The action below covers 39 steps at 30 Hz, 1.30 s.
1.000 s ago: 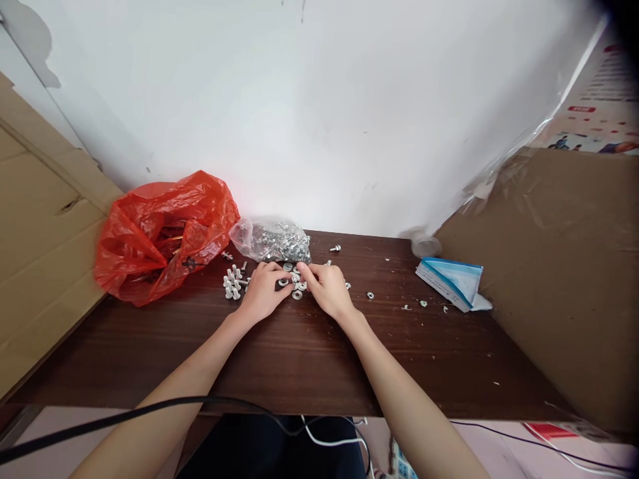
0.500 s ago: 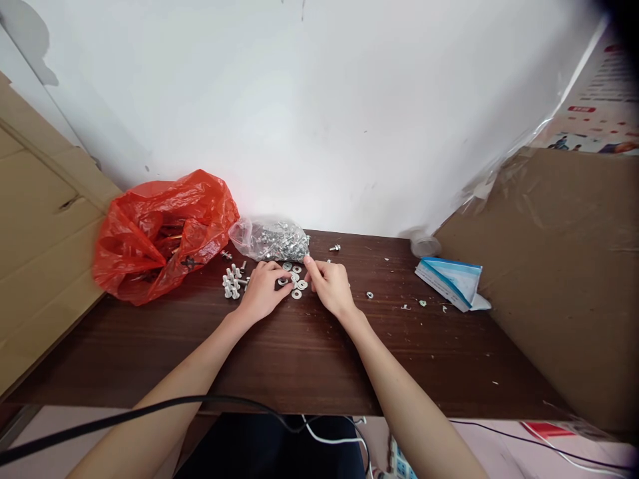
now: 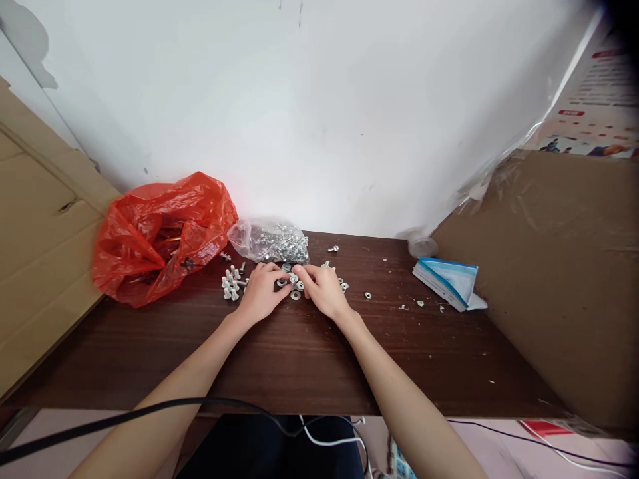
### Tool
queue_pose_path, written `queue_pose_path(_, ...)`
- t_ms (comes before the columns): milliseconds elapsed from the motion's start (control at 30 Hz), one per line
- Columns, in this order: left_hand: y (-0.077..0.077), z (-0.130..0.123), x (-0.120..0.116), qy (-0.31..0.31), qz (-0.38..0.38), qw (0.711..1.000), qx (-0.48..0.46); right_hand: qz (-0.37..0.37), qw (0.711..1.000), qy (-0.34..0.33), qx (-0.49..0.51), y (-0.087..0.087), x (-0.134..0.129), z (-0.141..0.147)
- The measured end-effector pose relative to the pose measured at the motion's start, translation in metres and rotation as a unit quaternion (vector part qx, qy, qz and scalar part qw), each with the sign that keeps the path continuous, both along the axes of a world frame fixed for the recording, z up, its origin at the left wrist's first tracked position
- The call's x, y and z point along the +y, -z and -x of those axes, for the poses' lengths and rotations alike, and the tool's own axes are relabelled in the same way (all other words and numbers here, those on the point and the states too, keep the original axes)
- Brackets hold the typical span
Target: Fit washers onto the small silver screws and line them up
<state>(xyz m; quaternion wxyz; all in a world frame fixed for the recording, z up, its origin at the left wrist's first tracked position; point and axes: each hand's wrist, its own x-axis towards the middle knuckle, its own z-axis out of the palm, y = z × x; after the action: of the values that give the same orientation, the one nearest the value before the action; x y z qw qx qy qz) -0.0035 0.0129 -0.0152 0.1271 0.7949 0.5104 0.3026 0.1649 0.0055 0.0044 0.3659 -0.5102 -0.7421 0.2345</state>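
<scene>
My left hand (image 3: 260, 291) rests on the dark wooden table with its thumb and index finger apart, curved around the left side of a cluster of flat metal washers (image 3: 295, 295). A nut (image 3: 281, 283) lies in the gap between that thumb and finger. From the right, my right hand (image 3: 325, 291) reaches over the cluster, its thumb and fingers drawn together above the washers. Whatever its fingertips hold is hidden. Several small nuts (image 3: 344, 287) lie just beyond its right side. Left of my left hand, a group of bolts (image 3: 231, 283) stands upright.
Behind my hands lies a clear plastic bag (image 3: 269, 241) of metal fasteners. A red plastic bag (image 3: 164, 239) stands at left. One bolt (image 3: 333, 249) and a loose nut (image 3: 368, 295) lie farther right, near a blue-and-white packet (image 3: 446, 282). Cardboard (image 3: 554, 279) borders the table's right side.
My right hand has shifted left over the washers, and its thumb has lowered toward them. Nuts on its right side now show. My left hand has stayed nearly in place.
</scene>
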Motion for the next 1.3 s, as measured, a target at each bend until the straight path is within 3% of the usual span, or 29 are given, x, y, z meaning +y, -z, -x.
queue_pose_path(233, 0.0018, 0.0002, 0.0003, -0.001, -0.005, 1.0, -0.003, -0.013, 0.999, 0.039, 0.012, 0.0027, 0.0013, -0.0005)
queue_pose_path(433, 0.001, 0.0, 0.0, 0.0, -0.002, 1.0, 0.002, -0.003, 1.0, -0.014, -0.007, 0.0008, -0.0004, 0.0006)
queue_pose_path(667, 0.0004, -0.0004, -0.001, -0.004, -0.001, 1.0, -0.006, -0.016, 0.998, 0.042, 0.034, 0.0008, 0.0013, -0.0027)
queue_pose_path(900, -0.0042, -0.0012, -0.0026, 0.0, 0.005, 1.0, 0.006, 0.01, 0.999, 0.003, 0.05, -0.0006, -0.0006, 0.0)
queue_pose_path(1067, -0.0028, -0.0008, -0.0021, -0.005, 0.015, 1.0, 0.005, 0.086, 0.989, -0.021, 0.119, 0.0017, 0.0032, -0.0018)
queue_pose_path(1200, -0.0015, -0.0004, -0.0013, -0.006, 0.012, 1.0, 0.01, 0.18, 0.965, -0.054, 0.184, 0.0043, 0.0062, -0.0015)
queue_pose_path(1300, -0.0018, -0.0004, -0.001, -0.007, 0.008, 1.0, 0.015, 0.209, 0.952, -0.065, 0.214, 0.0042, 0.0063, -0.0003)
